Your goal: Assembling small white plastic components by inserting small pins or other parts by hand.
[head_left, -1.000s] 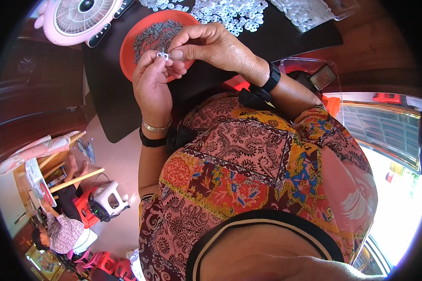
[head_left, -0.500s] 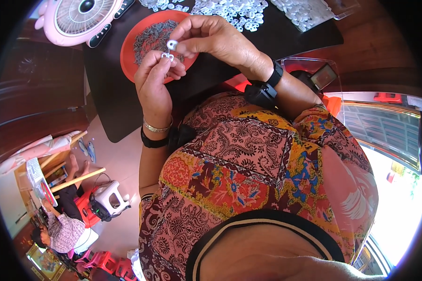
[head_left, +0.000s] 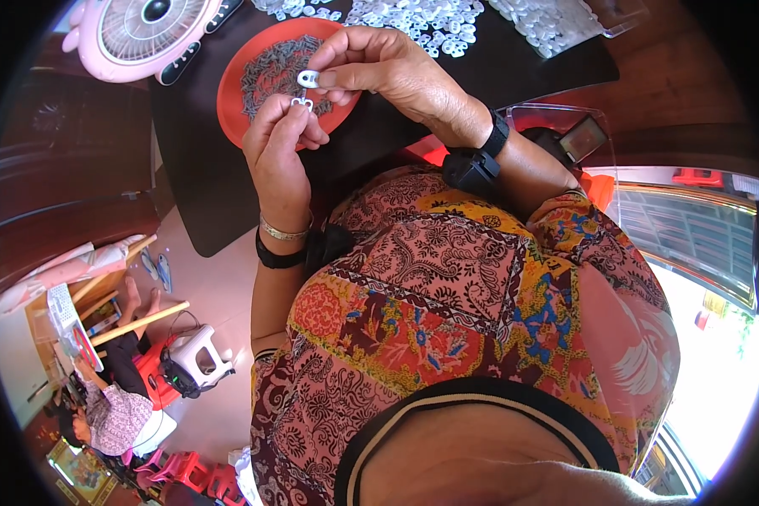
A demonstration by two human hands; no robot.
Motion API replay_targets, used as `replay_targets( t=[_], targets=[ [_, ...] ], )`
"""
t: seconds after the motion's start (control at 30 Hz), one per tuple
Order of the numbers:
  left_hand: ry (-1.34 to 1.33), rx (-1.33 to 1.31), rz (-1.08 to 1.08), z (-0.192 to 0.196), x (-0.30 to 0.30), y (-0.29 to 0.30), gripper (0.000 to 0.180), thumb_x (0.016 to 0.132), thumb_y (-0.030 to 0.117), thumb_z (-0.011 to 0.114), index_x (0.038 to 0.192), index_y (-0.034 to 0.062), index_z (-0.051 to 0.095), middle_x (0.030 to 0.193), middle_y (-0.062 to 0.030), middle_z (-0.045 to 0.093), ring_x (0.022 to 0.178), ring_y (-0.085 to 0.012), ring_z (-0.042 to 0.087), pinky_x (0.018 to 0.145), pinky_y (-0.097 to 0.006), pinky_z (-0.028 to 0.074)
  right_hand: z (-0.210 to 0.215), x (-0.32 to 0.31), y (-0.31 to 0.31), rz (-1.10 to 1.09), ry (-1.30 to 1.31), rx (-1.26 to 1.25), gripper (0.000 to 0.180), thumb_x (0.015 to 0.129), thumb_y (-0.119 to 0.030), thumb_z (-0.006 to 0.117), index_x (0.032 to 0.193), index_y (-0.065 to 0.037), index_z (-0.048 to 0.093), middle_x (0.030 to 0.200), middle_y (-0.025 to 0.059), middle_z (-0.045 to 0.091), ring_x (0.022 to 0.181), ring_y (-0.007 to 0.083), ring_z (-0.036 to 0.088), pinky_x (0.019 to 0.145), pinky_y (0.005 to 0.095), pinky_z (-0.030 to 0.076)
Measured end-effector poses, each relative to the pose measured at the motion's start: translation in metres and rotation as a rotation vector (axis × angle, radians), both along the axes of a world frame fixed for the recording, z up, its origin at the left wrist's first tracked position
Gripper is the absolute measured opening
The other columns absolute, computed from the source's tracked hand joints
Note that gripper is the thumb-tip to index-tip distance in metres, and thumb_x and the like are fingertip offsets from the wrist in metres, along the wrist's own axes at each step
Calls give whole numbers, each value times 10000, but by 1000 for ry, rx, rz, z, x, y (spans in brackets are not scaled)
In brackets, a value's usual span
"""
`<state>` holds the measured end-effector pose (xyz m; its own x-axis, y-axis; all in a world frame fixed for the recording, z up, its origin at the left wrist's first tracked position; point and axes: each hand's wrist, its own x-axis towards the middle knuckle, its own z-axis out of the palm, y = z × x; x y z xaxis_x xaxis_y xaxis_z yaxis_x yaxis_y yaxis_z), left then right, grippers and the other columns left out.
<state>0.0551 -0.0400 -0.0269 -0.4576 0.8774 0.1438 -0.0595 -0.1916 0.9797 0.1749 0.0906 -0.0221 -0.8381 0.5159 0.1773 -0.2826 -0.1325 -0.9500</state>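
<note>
My right hand (head_left: 388, 74) pinches a small white oval piece (head_left: 309, 79) with a dark hole between thumb and forefinger. Just below it, my left hand (head_left: 283, 139) grips a small white piece with two loops (head_left: 303, 104) in its fingertips. A thin greyish shaft shows between the two pieces; which one it belongs to I cannot tell. Both hands are above the near right part of an orange-red bowl (head_left: 228, 105), which holds many small grey slender parts (head_left: 266, 76). My fingers hide some of the bowl's contents.
On the dark table (head_left: 198, 185) lie heaps of white oval pieces (head_left: 422, 21), and a clear bag of white pieces (head_left: 548, 25) at the far right. A pink fan (head_left: 152, 34) stands at far left. A seated person (head_left: 122, 422) and a white-and-black stool (head_left: 196, 361) are at lower left.
The white oval piece in my right hand has turned, so its long side with the dark hole now shows. Both hands have barely shifted.
</note>
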Motion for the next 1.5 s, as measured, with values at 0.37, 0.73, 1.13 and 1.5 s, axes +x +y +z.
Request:
replay_targets(
  t=[0.37,0.73,1.13,1.5],
  targets=[
    [41,-29,39,0,0,-1,171,891,112,500,745,29,532,649,-14,540,593,-86,507,570,-215,377,5,1,-7,-35,6,73,144,865,-13,623,1006,-21,649,849,21,658,727,59,602,696,196,495],
    [35,-31,28,1,-2,-3,170,891,108,498,748,23,534,645,-14,536,589,-84,498,564,-218,370,8,1,-10,-35,25,111,139,863,-12,627,999,-28,656,871,12,663,778,63,616,728,192,498],
    [55,-44,7,-2,-2,-2,180,893,112,495,744,17,529,647,-16,530,586,-85,489,560,-222,374,3,0,-10,-49,-50,294,167,862,-26,643,1026,-8,666,917,26,681,881,83,621,824,229,500],
    [33,-27,58,-4,1,1,196,924,132,472,785,8,534,658,-31,535,592,-99,500,560,-223,386,-7,-4,-15,-96,-12,307,149,885,-42,616,1024,-10,663,893,36,682,853,93,643,780,228,533]
  ],
)
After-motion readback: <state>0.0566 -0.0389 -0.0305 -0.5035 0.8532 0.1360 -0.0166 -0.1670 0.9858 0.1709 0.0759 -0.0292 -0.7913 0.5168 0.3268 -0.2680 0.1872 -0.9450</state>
